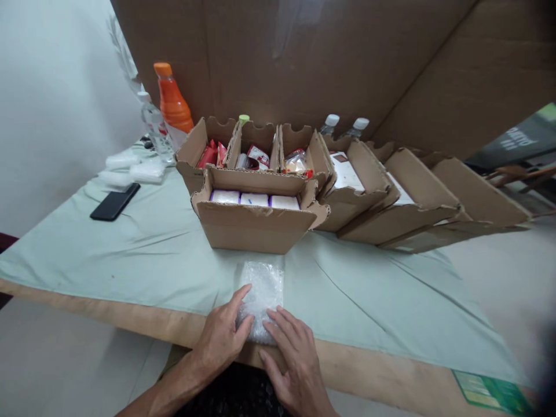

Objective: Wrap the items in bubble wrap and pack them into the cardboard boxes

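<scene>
A folded sheet of clear bubble wrap (263, 289) lies flat near the table's front edge. Along its left side rests my left hand (221, 330), thumb and index finger stretched apart and touching the plastic. My right hand (293, 353) lies on the wrap's lower right part, fingers extended and thumb spread away. Neither hand grips it. Just beyond the wrap stands an open cardboard box (256, 229) with several white, purple-edged packs (254, 200) inside.
Behind are several open cardboard boxes (354, 200) holding snack packets (211, 155) and other goods. To the left are a black phone (115, 202), white rolled bundles (146, 171), a clear bottle (156, 127) and an orange bottle (174, 104). Pale green cloth (165, 260) covers the table.
</scene>
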The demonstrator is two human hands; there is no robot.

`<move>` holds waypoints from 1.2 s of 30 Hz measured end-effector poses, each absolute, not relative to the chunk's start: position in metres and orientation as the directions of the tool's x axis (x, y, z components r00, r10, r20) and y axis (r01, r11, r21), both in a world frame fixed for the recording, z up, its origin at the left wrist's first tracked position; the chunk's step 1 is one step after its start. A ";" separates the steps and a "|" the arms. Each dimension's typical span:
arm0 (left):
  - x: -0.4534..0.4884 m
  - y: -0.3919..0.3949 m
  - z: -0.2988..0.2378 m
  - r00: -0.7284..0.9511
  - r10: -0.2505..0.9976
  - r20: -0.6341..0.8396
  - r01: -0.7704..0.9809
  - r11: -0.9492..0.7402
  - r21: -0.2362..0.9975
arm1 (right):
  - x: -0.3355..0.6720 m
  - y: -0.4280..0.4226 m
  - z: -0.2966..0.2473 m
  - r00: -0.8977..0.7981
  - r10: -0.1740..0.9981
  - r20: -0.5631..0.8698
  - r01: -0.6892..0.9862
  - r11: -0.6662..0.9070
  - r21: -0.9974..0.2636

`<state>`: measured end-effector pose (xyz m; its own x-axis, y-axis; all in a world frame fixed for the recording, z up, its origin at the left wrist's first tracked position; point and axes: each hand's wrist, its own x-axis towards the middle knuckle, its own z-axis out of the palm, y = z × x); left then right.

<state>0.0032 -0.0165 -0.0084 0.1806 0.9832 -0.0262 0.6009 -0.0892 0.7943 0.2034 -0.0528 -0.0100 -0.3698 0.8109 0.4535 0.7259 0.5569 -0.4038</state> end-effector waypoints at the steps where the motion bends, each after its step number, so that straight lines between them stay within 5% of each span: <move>1: 0.004 -0.016 -0.007 0.175 0.983 -0.048 0.601 -0.068 0.797 | 0.205 -0.052 -0.010 -0.360 0.813 0.458 0.731 0.551 -0.403; 5: 0.004 -0.019 -0.001 0.176 0.984 -0.031 0.568 -0.076 0.819 | 0.214 -0.046 -0.005 -0.258 0.849 0.462 0.762 0.472 -0.443; 10: -0.001 -0.022 0.016 0.042 0.945 0.323 0.559 -0.290 0.777 | 0.211 -0.049 0.017 -0.130 0.859 0.495 0.677 0.441 -0.589; 13: 0.005 -0.027 0.030 -0.037 0.912 0.408 0.571 -0.316 0.758 | 0.211 -0.064 0.021 -0.073 0.929 0.362 0.524 0.344 -0.779; 16: 0.017 -0.040 0.042 0.269 0.922 0.278 0.427 -0.373 0.823 | 0.222 -0.081 0.013 0.119 0.986 0.117 0.337 0.071 -0.939; 18: 0.021 -0.048 0.046 0.563 0.799 0.211 0.286 -0.428 0.857 | 0.235 -0.090 0.005 0.285 0.958 -0.026 0.206 -0.087 -0.975; 21: 0.018 -0.041 0.042 0.594 0.773 0.221 0.325 -0.483 0.813 | 0.250 -0.094 -0.001 0.388 0.907 -0.161 0.113 -0.220 -0.969; 26: 0.010 0.015 0.022 0.215 0.961 0.171 0.814 -0.273 0.512 | 0.253 -0.078 0.000 0.350 0.924 -0.154 0.388 -0.293 -0.874; 29: 0.008 0.028 0.016 0.245 0.969 0.039 0.845 -0.233 0.481 | 0.247 -0.063 0.007 0.297 0.955 -0.013 0.568 -0.188 -0.802; 33: -0.012 0.014 0.017 0.131 0.984 0.119 0.801 -0.176 0.572 | 0.242 -0.034 0.013 0.195 0.977 0.093 0.654 -0.059 -0.754; 36: -0.035 0.008 0.017 0.066 0.985 0.160 0.836 -0.142 0.530 | 0.249 -0.011 0.006 0.143 0.983 0.118 0.755 -0.032 -0.655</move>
<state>-0.0352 0.0079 0.0170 0.0659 0.9849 0.1602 0.8357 -0.1422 0.5305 0.2489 -0.0113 0.0057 0.1432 0.9827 0.1177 0.7554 -0.0317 -0.6545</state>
